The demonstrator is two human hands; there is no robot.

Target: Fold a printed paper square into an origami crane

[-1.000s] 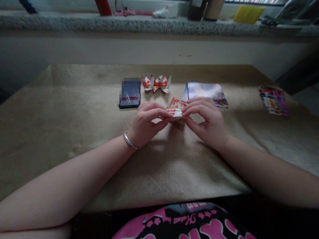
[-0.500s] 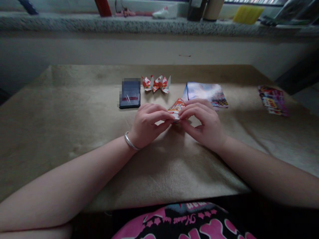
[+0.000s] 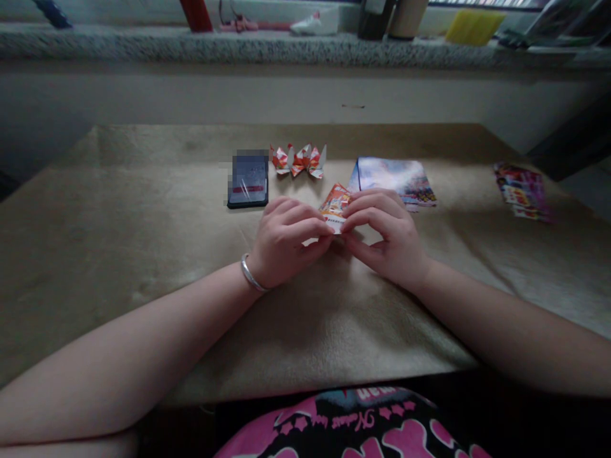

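Windowsill, opaque containers, orange paper between fingers

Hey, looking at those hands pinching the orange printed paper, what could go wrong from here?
The left hand and right hand pinch the orange printed paper close together, so an uneven pull might crease it crookedly or tear it.

The right hand appears right by the stacked sheets, and could nudge them.

The folded paper figures stand beyond the hands beside the phone; a careless reach might crush their thin points.
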